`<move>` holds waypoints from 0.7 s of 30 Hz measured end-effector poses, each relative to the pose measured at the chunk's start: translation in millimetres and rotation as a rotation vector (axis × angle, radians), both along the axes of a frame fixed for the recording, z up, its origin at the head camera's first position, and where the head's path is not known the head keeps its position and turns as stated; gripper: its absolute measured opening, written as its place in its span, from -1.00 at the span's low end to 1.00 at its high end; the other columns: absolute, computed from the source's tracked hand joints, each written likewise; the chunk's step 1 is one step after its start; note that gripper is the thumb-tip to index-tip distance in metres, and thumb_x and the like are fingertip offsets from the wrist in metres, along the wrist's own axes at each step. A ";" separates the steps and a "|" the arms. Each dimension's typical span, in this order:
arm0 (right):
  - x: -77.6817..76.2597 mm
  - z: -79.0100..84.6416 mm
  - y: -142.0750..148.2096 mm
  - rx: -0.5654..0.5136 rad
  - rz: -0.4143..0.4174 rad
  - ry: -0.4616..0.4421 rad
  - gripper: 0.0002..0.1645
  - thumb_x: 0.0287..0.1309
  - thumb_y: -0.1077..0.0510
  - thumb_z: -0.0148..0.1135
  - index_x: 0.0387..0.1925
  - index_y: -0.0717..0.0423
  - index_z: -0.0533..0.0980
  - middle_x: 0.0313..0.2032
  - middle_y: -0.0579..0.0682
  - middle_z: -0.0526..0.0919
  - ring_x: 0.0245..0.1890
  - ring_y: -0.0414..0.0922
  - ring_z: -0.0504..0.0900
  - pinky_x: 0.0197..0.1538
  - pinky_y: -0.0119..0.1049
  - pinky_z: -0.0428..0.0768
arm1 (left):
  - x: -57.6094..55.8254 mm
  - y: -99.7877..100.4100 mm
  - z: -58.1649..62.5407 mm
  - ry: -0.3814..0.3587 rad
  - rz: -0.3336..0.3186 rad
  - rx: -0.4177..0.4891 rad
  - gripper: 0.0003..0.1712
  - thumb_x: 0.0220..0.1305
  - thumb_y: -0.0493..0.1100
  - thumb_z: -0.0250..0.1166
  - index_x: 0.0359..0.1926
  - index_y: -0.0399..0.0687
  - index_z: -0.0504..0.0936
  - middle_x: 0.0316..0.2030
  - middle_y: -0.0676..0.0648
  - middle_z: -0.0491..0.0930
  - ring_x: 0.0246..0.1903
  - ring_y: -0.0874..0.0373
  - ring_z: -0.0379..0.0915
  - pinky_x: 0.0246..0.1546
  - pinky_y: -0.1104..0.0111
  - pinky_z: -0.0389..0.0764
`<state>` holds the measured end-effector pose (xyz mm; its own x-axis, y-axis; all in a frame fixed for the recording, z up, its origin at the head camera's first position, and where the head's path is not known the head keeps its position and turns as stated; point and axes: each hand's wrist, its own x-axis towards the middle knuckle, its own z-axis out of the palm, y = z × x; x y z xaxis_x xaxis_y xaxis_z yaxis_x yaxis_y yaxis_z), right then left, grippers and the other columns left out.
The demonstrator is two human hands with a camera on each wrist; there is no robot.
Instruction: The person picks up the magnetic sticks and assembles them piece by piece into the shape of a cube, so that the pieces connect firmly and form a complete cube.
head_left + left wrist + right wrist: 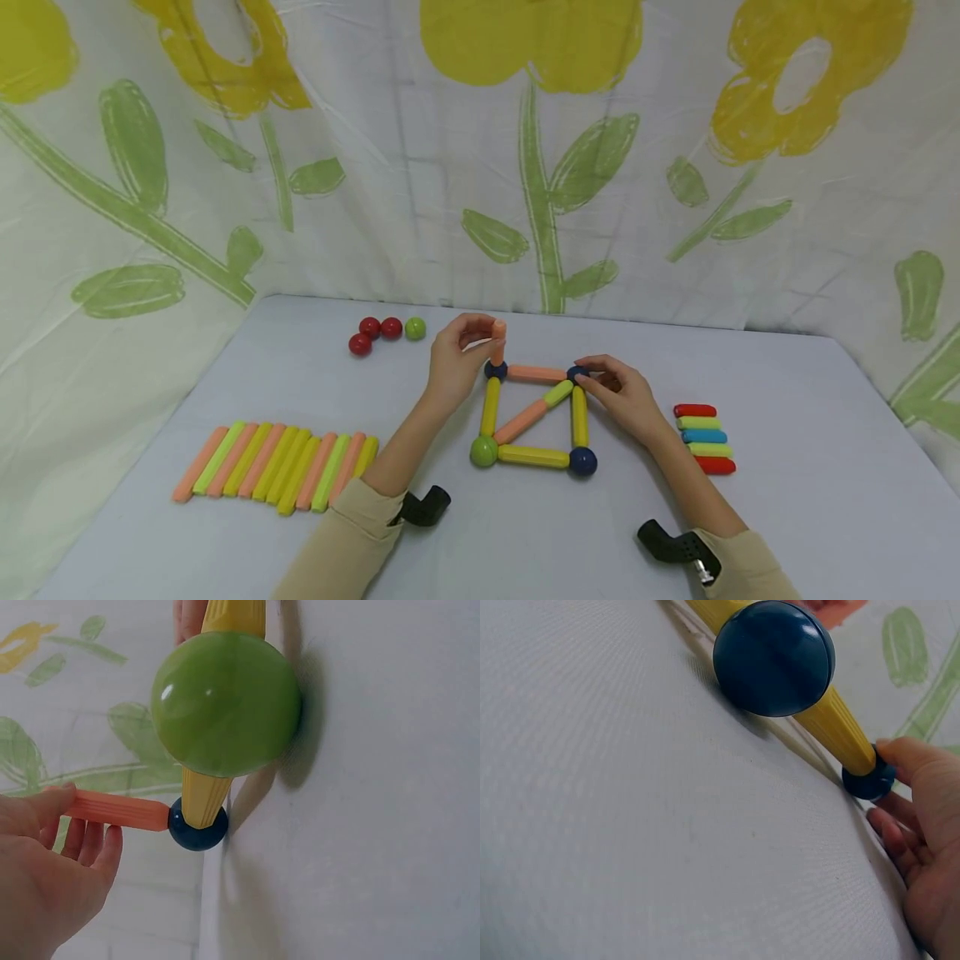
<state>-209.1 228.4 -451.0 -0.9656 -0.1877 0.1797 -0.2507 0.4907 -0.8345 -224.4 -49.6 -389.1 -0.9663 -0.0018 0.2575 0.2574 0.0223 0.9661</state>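
Note:
A square frame of rods and balls lies on the table, with a diagonal of an orange rod and a short lime rod. Its corners are a green ball and three dark blue balls, one at the near right. My left hand pinches the upper part of an upright orange rod, whose lower end meets the far-left blue ball. At the far-right corner, my right hand holds the blue ball between thumb and fingers. Yellow rods form the left, right and near sides.
A row of orange, lime and yellow rods lies at the left. Three red balls and a loose green ball sit at the back left. Short coloured rods are lined up at the right. A flower-painted curtain hangs behind the table.

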 end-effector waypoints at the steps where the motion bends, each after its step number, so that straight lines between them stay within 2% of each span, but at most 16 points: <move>1: -0.1 0.0 0.0 0.000 0.000 0.000 -0.65 0.50 0.12 0.28 0.21 0.15 0.62 0.12 0.22 0.71 -0.24 -0.19 0.58 -0.26 -0.42 0.56 | -0.1 -0.6 0.1 0.002 -0.004 -0.004 -0.69 0.28 -0.50 0.42 0.03 -0.42 0.64 -0.01 -0.34 0.70 0.05 -0.13 0.67 0.06 0.33 0.73; 6: -0.2 0.0 0.0 -0.002 0.003 0.001 -0.65 0.50 0.13 0.28 0.21 0.15 0.62 0.12 0.22 0.71 -0.24 -0.19 0.57 -0.25 -0.43 0.56 | -4.7 -6.9 4.8 0.041 0.018 -0.016 -0.70 0.35 -0.42 0.41 0.07 -0.45 0.64 0.01 -0.35 0.69 0.07 -0.17 0.65 0.16 0.24 0.69; 11: -0.1 -0.2 -0.6 -0.012 0.003 -0.001 -0.65 0.49 0.13 0.29 0.21 0.15 0.62 0.12 0.21 0.71 -0.24 -0.19 0.57 -0.24 -0.44 0.55 | -16.3 -24.5 11.1 0.037 0.125 -0.066 -0.68 0.41 -0.31 0.40 0.12 -0.37 0.66 0.06 -0.31 0.68 0.08 -0.15 0.65 0.15 0.28 0.69; 16: -0.4 -0.9 -1.2 -0.011 -0.002 -0.008 -0.65 0.49 0.12 0.29 0.20 0.15 0.63 0.12 0.21 0.71 -0.24 -0.18 0.57 -0.24 -0.43 0.56 | -29.5 -53.6 6.2 0.007 0.246 -0.204 -0.65 0.43 -0.26 0.39 0.18 -0.28 0.68 0.12 -0.30 0.68 0.05 -0.15 0.68 -0.02 0.46 0.68; 21: -0.3 -0.3 -1.1 -0.001 -0.011 0.000 -0.65 0.49 0.12 0.29 0.20 0.14 0.63 0.11 0.20 0.71 -0.23 -0.17 0.57 -0.22 -0.43 0.55 | -36.8 -77.6 -3.2 -0.062 0.291 -0.314 -0.58 0.45 -0.25 0.37 0.26 -0.28 0.64 0.21 -0.28 0.64 -0.16 0.01 0.59 -0.29 0.62 0.47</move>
